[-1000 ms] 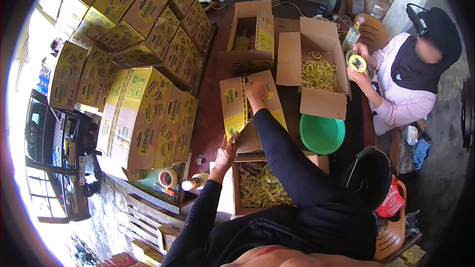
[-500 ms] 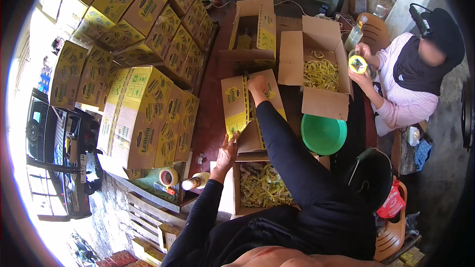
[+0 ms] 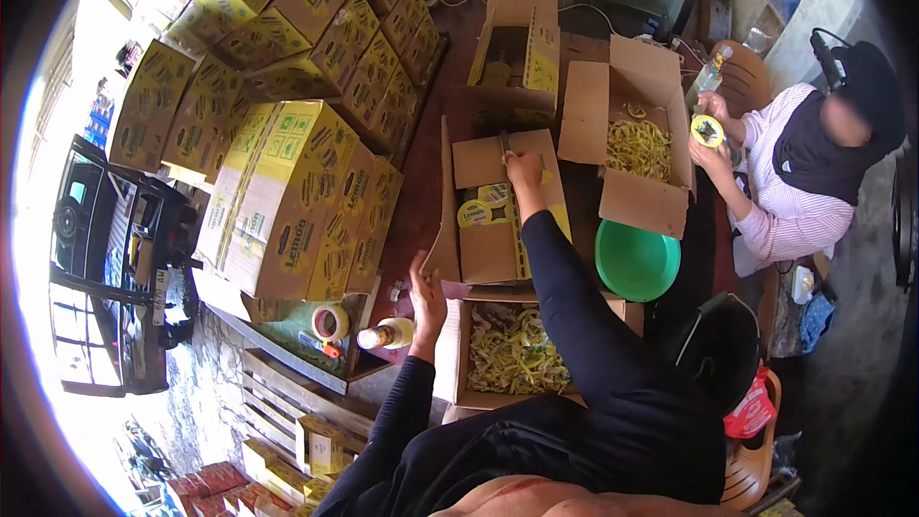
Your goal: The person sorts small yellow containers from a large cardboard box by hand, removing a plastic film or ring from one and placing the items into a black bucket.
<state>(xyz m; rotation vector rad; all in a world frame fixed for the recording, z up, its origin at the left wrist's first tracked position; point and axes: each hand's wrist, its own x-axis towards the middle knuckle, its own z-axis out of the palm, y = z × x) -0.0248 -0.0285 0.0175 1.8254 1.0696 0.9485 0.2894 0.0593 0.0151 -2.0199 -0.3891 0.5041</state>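
A cardboard carton [image 3: 485, 250] in front of me is open on its left, with a long flap raised and yellow-labelled packs [image 3: 474, 213] showing inside. My right hand [image 3: 523, 172] is closed on a thin dark blade-like tool [image 3: 506, 144] at the carton's upper side. My left hand [image 3: 424, 302] is at the raised flap [image 3: 441, 201], fingers extended and touching its outer lower part. Below lies another open box of yellowish peels [image 3: 515, 354], partly behind my right arm. A white-labelled bottle [image 3: 386, 333] stands beside my left hand.
A co-worker [image 3: 795, 172] at right holds a yellow-lidded container. Nearby are a box of peels [image 3: 637, 148], a green basin [image 3: 637, 261], a black bucket [image 3: 716, 354] and another open carton [image 3: 512, 57]. Stacked cartons [image 3: 302, 211] fill the left, with tape [image 3: 330, 321] below them.
The left flap has swung up, uncovering the packs. My left hand has moved left with it; my right hand remains at the carton's upper side. The whole view has shifted slightly.
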